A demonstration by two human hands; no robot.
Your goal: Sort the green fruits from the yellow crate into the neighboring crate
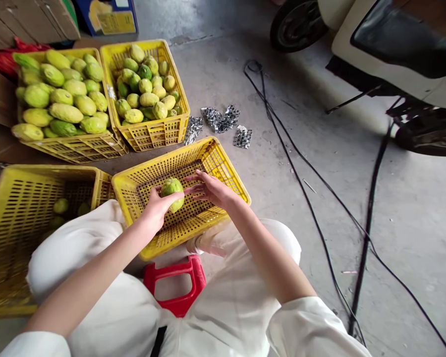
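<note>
My left hand (159, 207) is closed round a green-yellow lemon (172, 193), thumb across its near side. The lemon is up over a yellow plastic crate (220, 171) whose slotted bottom shows beneath my hands. Just right of the fruit is my right hand (208, 191), its fingers apart and pointing at the lemon, with nothing held in them. Those fingertips come close to my left thumb; whether they touch it I cannot tell.
Two yellow crates heaped with lemons (65, 113) (148, 99) stand ahead on the left. Another crate (13, 238) at my left holds a few. Crumpled spotted wrappers (223, 119), a red stool (196, 277), black cables (305, 188) and a white scooter (390, 54) are also around.
</note>
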